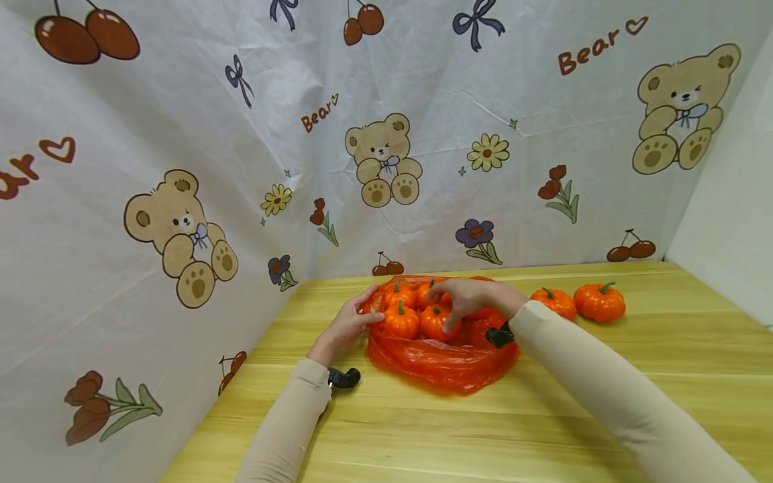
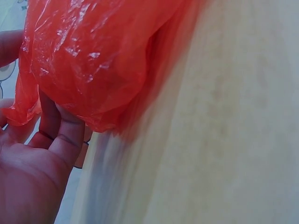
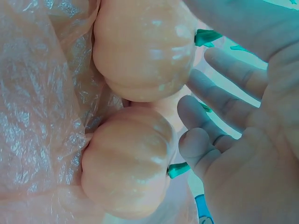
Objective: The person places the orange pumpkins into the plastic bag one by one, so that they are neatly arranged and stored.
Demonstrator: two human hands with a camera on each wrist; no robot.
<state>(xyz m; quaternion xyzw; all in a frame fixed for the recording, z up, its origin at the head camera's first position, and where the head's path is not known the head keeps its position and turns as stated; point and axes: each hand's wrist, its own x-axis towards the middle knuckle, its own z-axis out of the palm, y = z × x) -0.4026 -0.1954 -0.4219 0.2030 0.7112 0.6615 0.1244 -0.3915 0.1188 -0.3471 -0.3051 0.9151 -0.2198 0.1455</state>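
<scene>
A red plastic bag [image 1: 443,365] lies spread on the table with several small orange pumpkins in it. My left hand [image 1: 350,322] is at the bag's left side; in the left wrist view its bent fingers [image 2: 65,133] hold the thin plastic. Over the pumpkins reaches my right hand [image 1: 474,296], its fingers apart and loosely bent. Its thumb is beside the front right pumpkin [image 1: 433,323], next to the front left pumpkin [image 1: 401,323]. In the right wrist view, two pumpkins [image 3: 131,163] with green stems sit near the fingers, and no firm grip shows.
Two more pumpkins [image 1: 600,303] stand on the wooden table [image 1: 435,429] right of the bag, one partly behind my right forearm. A white sheet [image 1: 435,221] printed with bears hangs along the back and left edges. A white wall [image 1: 731,201] rises at the right.
</scene>
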